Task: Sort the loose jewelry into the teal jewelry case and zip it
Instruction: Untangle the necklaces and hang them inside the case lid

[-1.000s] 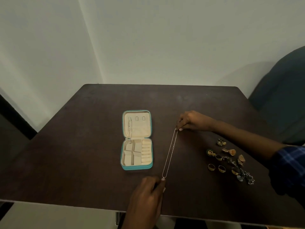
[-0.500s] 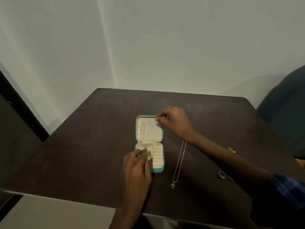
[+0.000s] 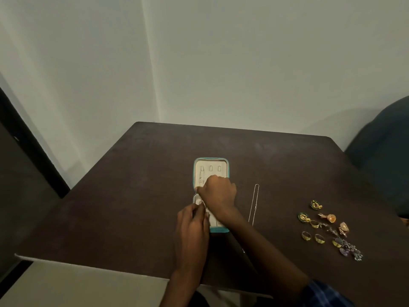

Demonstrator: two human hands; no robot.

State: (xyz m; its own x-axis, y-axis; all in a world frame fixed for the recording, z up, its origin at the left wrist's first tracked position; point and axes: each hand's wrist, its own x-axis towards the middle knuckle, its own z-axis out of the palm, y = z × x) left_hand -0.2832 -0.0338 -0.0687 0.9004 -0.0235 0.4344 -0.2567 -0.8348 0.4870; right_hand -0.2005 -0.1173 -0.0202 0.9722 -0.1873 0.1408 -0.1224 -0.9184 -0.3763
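So there's a dark brown surface (image 3: pixel 137 196) pushed into a pale wall corner, and everything's laid out on it. Starting at the left, the left hand (image 3: pixel 192 227) comes in from the near edge with its fingers curled, fingertips bunched over the near-left corner of the teal jewelry case (image 3: pixel 211 160). It looks like it's pinching something small and pale there, but it's too blurry to say what, so I can't tell if it actually has hold of anything.

The case sits open about mid-surface, lid half flat on the far side with a cream lining, three little tabs along the top and what looks like a thin chain hanging from the left tab. The right hand (image 3: pixel 218 193) reaches across from the right and sits over the hinge area, fingers curled downward, knuckles up. Whether it's gripping something is hidden under the hand, can't tell.

Just right of the case, a thin silver necklace (image 3: pixel 254 204) lies stretched out near-to-far, apart from the case, its near end running under the right forearm.

Well off to the right there's a loose cluster of jewelry (image 3: pixel 327 229): gold rings, green and gold earrings, a couple of rose-coloured pieces, and a silvery-purple piece nearest.
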